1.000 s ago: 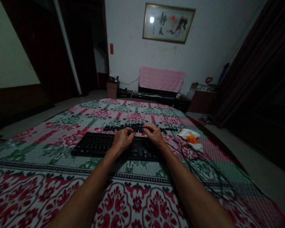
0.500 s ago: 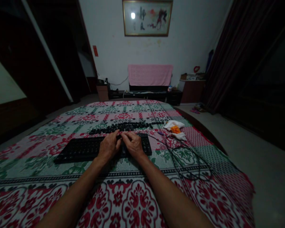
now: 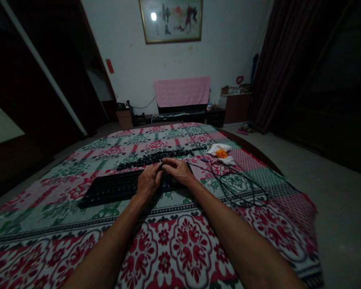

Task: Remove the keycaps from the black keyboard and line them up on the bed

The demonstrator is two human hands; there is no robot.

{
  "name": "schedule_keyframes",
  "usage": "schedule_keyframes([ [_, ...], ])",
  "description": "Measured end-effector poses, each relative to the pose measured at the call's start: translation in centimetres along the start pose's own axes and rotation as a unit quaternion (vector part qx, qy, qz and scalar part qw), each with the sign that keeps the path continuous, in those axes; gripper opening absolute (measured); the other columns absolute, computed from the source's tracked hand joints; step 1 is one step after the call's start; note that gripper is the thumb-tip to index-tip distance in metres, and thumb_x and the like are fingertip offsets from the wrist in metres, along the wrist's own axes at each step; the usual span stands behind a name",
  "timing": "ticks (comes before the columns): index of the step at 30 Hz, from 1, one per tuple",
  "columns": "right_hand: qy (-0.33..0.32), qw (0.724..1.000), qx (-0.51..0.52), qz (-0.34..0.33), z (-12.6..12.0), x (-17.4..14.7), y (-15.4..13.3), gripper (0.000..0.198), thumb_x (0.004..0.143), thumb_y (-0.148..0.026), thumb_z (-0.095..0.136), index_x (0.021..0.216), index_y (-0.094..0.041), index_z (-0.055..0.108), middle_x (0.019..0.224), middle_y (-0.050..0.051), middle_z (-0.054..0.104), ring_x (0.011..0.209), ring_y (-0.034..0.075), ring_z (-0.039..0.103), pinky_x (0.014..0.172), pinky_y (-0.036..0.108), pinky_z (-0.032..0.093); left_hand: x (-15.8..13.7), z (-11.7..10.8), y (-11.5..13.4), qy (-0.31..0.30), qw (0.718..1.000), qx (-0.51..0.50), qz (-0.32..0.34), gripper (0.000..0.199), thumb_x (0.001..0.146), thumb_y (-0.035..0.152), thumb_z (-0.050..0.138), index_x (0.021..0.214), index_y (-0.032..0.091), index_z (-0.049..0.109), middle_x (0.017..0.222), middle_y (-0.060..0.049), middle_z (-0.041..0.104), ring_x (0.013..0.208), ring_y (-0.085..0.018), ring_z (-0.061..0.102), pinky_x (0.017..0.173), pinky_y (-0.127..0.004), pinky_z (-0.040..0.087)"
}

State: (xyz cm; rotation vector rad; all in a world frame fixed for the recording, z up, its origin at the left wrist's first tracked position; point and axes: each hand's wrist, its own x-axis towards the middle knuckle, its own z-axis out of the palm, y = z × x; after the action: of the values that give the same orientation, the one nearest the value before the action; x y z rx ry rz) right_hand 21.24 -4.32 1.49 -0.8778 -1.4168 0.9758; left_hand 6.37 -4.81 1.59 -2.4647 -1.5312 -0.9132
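A black keyboard [image 3: 110, 188] lies slightly tilted across the patterned cloth, its right half partly hidden beneath my hands. Over it, my left hand [image 3: 149, 179] is closed in a pinch, with a small black piece, apparently a keycap, at its fingertips. My right hand [image 3: 178, 170] meets it there, thumb and fingers bent around the same spot; the piece is mostly covered. Just behind the keyboard, several loose black keycaps [image 3: 141, 161] lie in a long band. A thin black cable [image 3: 222, 188] runs off to the right in loose loops.
The red, green and white cloth [image 3: 156, 224] covers the table. Beyond the cable, a white cloth with an orange part [image 3: 221, 153] lies near the right edge. Across the room stand a low black cabinet [image 3: 180, 119] and a screen draped with a pink towel [image 3: 182, 91].
The view has turned a little, so the keyboard sits further right in the picture. Both hands stay together above it; my right hand's fingers are now straighter and reach over the left fingertips.
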Motion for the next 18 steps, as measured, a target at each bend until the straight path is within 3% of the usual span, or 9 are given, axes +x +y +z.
schedule_keyframes([
  [7, -0.049, 0.999, -0.012, 0.011, -0.4, -0.2, -0.9, 0.028, 0.065, -0.030, 0.064, 0.090, -0.017, 0.061, 0.086, 0.000, 0.066, 0.079, 0.011, 0.060, 0.076, 0.025, 0.048, -0.3, 0.2, 0.3, -0.020, 0.998, -0.051, 0.017, 0.033, 0.083, 0.024, 0.045, 0.114, 0.019, 0.057, 0.102, -0.007, 0.065, 0.095, -0.019, 0.058, 0.085, -0.031, 0.044],
  [11, 0.021, 0.998, -0.036, 0.044, -1.8, 0.1, -1.9, 0.031, 0.066, -0.037, 0.063, 0.088, -0.017, 0.058, 0.083, 0.002, 0.065, 0.072, 0.012, 0.059, 0.063, 0.023, 0.048, 0.3, -0.8, -0.8, -0.003, 0.996, -0.092, 0.008, 0.041, 0.080, 0.038, 0.051, 0.116, 0.019, 0.055, 0.103, -0.007, 0.064, 0.095, -0.019, 0.058, 0.085, -0.030, 0.044],
  [14, 0.074, 0.993, -0.079, 0.049, -3.1, 0.3, -2.2, 0.031, 0.064, -0.040, 0.065, 0.082, -0.015, 0.057, 0.073, 0.001, 0.062, 0.065, 0.012, 0.057, 0.057, 0.022, 0.045, 0.4, -1.7, -2.9, -0.020, 0.998, -0.044, -0.032, 0.034, 0.084, 0.035, 0.043, 0.106, 0.017, 0.062, 0.097, -0.009, 0.065, 0.092, -0.021, 0.059, 0.084, -0.032, 0.045],
  [18, 0.088, 0.989, -0.109, 0.046, -4.4, 0.5, -1.4, 0.032, 0.066, -0.041, 0.062, 0.083, -0.015, 0.054, 0.068, 0.000, 0.060, 0.062, 0.012, 0.057, 0.055, 0.022, 0.044, -0.7, -2.2, -5.6, -0.051, 0.999, 0.017, 0.007, 0.031, 0.084, 0.032, 0.043, 0.100, 0.018, 0.065, 0.105, -0.009, 0.063, 0.099, -0.021, 0.056, 0.091, -0.034, 0.042],
])
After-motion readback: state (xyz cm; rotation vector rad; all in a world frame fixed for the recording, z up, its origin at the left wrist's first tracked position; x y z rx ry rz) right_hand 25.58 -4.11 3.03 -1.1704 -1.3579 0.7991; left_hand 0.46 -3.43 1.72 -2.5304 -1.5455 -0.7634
